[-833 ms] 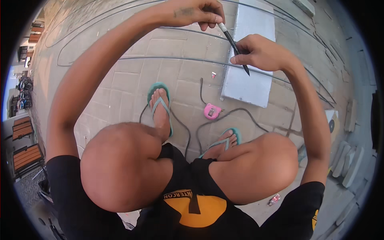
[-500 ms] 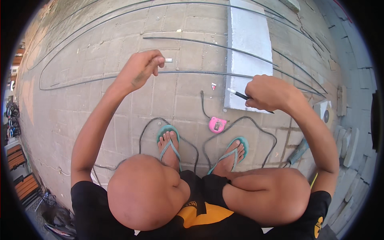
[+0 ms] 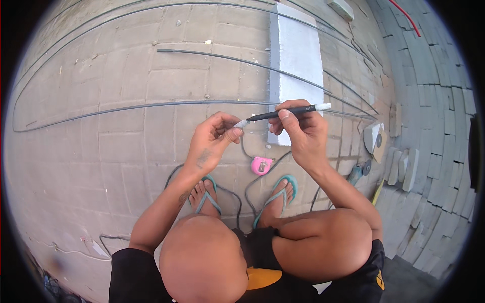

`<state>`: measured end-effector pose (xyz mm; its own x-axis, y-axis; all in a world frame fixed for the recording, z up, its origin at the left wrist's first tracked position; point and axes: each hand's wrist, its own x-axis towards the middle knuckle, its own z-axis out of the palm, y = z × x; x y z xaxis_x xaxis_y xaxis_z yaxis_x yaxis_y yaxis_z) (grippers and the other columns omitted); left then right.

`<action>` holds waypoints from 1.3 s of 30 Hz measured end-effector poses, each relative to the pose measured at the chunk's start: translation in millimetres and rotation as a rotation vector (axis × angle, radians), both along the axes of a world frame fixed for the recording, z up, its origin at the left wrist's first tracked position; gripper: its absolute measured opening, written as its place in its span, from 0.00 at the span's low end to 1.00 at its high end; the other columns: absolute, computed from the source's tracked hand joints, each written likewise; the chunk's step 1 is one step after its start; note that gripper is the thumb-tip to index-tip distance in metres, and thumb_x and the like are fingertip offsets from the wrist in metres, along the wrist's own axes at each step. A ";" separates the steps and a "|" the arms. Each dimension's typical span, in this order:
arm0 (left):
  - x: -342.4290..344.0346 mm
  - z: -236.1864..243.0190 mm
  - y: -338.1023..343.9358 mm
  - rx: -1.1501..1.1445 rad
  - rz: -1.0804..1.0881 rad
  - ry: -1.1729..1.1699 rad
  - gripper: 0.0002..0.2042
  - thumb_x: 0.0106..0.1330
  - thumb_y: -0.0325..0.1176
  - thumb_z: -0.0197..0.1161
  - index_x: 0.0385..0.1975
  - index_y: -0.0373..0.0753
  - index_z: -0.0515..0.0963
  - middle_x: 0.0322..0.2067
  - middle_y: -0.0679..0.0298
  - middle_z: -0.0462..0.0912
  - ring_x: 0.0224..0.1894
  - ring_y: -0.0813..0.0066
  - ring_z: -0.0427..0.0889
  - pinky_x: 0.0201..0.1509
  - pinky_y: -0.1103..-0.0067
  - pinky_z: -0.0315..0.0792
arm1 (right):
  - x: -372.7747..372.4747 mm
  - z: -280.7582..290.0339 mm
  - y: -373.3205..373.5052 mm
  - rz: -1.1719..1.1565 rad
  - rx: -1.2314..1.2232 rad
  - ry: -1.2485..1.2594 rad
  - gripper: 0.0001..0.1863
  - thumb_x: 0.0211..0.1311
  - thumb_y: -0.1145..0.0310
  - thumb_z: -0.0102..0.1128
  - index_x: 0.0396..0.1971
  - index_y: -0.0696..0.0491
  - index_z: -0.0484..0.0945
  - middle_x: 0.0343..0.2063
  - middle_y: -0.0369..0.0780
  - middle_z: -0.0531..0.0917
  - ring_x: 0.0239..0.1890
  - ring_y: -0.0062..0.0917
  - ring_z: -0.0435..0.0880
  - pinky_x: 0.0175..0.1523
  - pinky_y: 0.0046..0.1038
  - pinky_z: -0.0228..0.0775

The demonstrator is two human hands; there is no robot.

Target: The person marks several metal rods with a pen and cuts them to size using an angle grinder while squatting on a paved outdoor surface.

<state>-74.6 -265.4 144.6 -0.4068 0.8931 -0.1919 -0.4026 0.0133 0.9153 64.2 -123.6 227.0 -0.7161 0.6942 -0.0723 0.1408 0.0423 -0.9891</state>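
My left hand [image 3: 213,142] pinches a short whitish cap [image 3: 241,123] between thumb and fingers. My right hand [image 3: 302,139] grips a black marker [image 3: 263,114] with a white end pointing right; its dark tip points left and meets or nearly meets the cap. Both hands are raised over the paving, in front of a long white slab [image 3: 295,45]. A pink tape measure [image 3: 261,165] lies below them, just beyond my sandalled feet.
Long thin grey rods [image 3: 192,53] stretch across the paving and slab. A cable [image 3: 237,199] loops around my feet. At right are a grinder [image 3: 356,174], a white-and-tan item with a dark disc [image 3: 374,139], loose blocks [image 3: 404,166] and a stone-clad wall [image 3: 434,101].
My hands have come together: the left moved right with the cap, and the right raised the marker, turning it so its dark tip now points left toward the cap.
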 end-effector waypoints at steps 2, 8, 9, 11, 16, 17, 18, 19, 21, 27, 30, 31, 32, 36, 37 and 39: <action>-1.8 -1.7 -0.8 -0.002 0.010 -0.022 0.10 0.68 0.32 0.63 0.42 0.32 0.75 0.32 0.62 0.80 0.34 0.78 0.77 0.41 0.80 0.73 | -2.7 -3.7 -2.8 -0.001 -0.041 -0.025 0.09 0.68 0.71 0.59 0.42 0.61 0.77 0.30 0.41 0.84 0.30 0.19 0.82 0.36 0.21 0.74; -0.5 -0.2 -9.4 -0.049 -0.024 -0.041 0.09 0.69 0.30 0.62 0.41 0.31 0.77 0.30 0.63 0.80 0.33 0.78 0.77 0.40 0.80 0.73 | 1.4 -5.9 -11.9 0.131 -0.166 -0.126 0.09 0.67 0.73 0.60 0.42 0.61 0.79 0.31 0.41 0.84 0.32 0.19 0.83 0.37 0.21 0.76; 1.6 1.8 -11.5 -0.059 -0.030 -0.054 0.08 0.69 0.30 0.62 0.41 0.31 0.78 0.30 0.63 0.80 0.33 0.78 0.77 0.40 0.81 0.73 | 5.8 -6.7 -14.5 0.144 -0.199 -0.130 0.09 0.67 0.73 0.60 0.42 0.61 0.79 0.31 0.41 0.84 0.32 0.19 0.83 0.37 0.21 0.76; 4.8 6.8 -16.0 -0.069 -0.137 -0.073 0.08 0.69 0.30 0.62 0.40 0.31 0.78 0.30 0.64 0.80 0.32 0.79 0.77 0.39 0.80 0.73 | 20.6 -11.0 -15.7 0.220 -0.230 -0.127 0.10 0.66 0.73 0.61 0.44 0.62 0.80 0.34 0.41 0.84 0.33 0.20 0.83 0.39 0.22 0.76; 12.3 -36.1 -16.4 -0.172 -0.347 0.105 0.08 0.66 0.27 0.63 0.41 0.31 0.79 0.32 0.64 0.81 0.36 0.77 0.78 0.44 0.78 0.72 | 78.7 -28.5 6.4 0.385 -0.159 -0.597 0.21 0.60 0.69 0.67 0.51 0.62 0.76 0.33 0.43 0.86 0.34 0.23 0.84 0.39 0.26 0.76; 7.6 -63.6 -17.2 -0.162 -0.256 0.199 0.08 0.64 0.27 0.64 0.40 0.31 0.79 0.32 0.63 0.81 0.38 0.74 0.79 0.46 0.76 0.72 | 95.8 -28.3 22.3 0.373 -0.085 -0.744 0.24 0.59 0.68 0.67 0.52 0.62 0.75 0.33 0.44 0.86 0.34 0.24 0.84 0.39 0.26 0.76; 1.8 -78.0 -25.8 -0.216 -0.275 0.420 0.07 0.62 0.25 0.63 0.39 0.32 0.80 0.35 0.61 0.82 0.41 0.70 0.79 0.49 0.75 0.71 | 119.2 -37.0 41.0 0.137 0.078 -0.739 0.25 0.58 0.68 0.67 0.53 0.62 0.74 0.32 0.45 0.86 0.33 0.25 0.84 0.39 0.26 0.75; -15.0 -104.1 -51.5 -0.221 -0.214 0.584 0.07 0.60 0.24 0.63 0.37 0.32 0.80 0.35 0.57 0.82 0.41 0.66 0.80 0.49 0.75 0.71 | 132.1 -57.2 63.9 -0.078 0.256 -0.714 0.26 0.57 0.67 0.67 0.54 0.62 0.74 0.31 0.46 0.86 0.33 0.26 0.84 0.38 0.27 0.74; -50.8 -151.1 -108.3 -0.333 -0.121 0.842 0.11 0.55 0.21 0.66 0.39 0.34 0.81 0.40 0.57 0.80 0.45 0.59 0.78 0.52 0.71 0.71 | 150.2 -107.9 113.7 -0.563 0.178 -0.499 0.24 0.63 0.65 0.62 0.54 0.62 0.72 0.36 0.43 0.85 0.35 0.24 0.83 0.36 0.25 0.75; -98.9 -128.2 -73.1 -0.419 0.180 1.542 0.17 0.67 0.30 0.59 0.56 0.39 0.76 0.54 0.52 0.71 0.58 0.54 0.70 0.62 0.64 0.64 | 230.7 -190.2 240.5 -1.039 -0.299 -0.233 0.19 0.69 0.57 0.55 0.47 0.58 0.73 0.41 0.42 0.81 0.43 0.27 0.81 0.41 0.33 0.75; -161.7 -134.3 -63.1 -0.403 0.111 1.670 0.14 0.73 0.37 0.50 0.51 0.37 0.76 0.48 0.50 0.74 0.54 0.52 0.72 0.57 0.63 0.66 | 158.1 -190.5 245.4 -1.013 -0.496 0.150 0.16 0.71 0.59 0.54 0.45 0.58 0.72 0.34 0.41 0.80 0.39 0.30 0.82 0.43 0.36 0.76; -170.2 -130.6 -72.9 -0.424 0.026 1.676 0.15 0.74 0.39 0.48 0.48 0.36 0.77 0.45 0.50 0.76 0.52 0.52 0.74 0.55 0.63 0.67 | 154.1 -197.9 245.4 -0.978 -0.488 0.203 0.15 0.71 0.60 0.53 0.41 0.58 0.72 0.31 0.42 0.80 0.35 0.30 0.82 0.40 0.35 0.76; -177.9 -140.5 -67.0 -0.524 -0.099 1.536 0.15 0.74 0.40 0.46 0.43 0.35 0.76 0.40 0.49 0.76 0.47 0.50 0.74 0.50 0.63 0.67 | 157.9 -199.9 248.7 -0.938 -0.483 0.251 0.14 0.71 0.61 0.52 0.38 0.58 0.72 0.29 0.42 0.81 0.32 0.31 0.83 0.37 0.34 0.77; -176.9 -143.3 -40.7 -0.482 -0.100 1.490 0.16 0.72 0.41 0.49 0.31 0.33 0.72 0.27 0.47 0.75 0.34 0.44 0.74 0.38 0.59 0.66 | 210.0 -201.9 265.1 -0.922 -0.699 0.308 0.09 0.73 0.68 0.47 0.34 0.57 0.69 0.28 0.41 0.75 0.33 0.33 0.79 0.50 0.46 0.79; -172.5 -139.9 -30.3 -0.453 -0.082 1.493 0.15 0.71 0.42 0.51 0.31 0.34 0.73 0.26 0.47 0.74 0.33 0.45 0.74 0.37 0.61 0.66 | 228.4 -201.4 271.2 -0.930 -0.717 0.309 0.09 0.73 0.68 0.47 0.33 0.57 0.69 0.28 0.41 0.75 0.33 0.33 0.79 0.50 0.47 0.79; -145.6 -127.9 -1.3 -0.452 -0.107 1.409 0.14 0.69 0.40 0.55 0.30 0.34 0.74 0.25 0.49 0.75 0.31 0.46 0.73 0.36 0.62 0.66 | 263.9 -195.9 283.7 -0.929 -0.654 0.320 0.09 0.73 0.69 0.46 0.32 0.57 0.70 0.28 0.40 0.75 0.34 0.31 0.78 0.51 0.46 0.78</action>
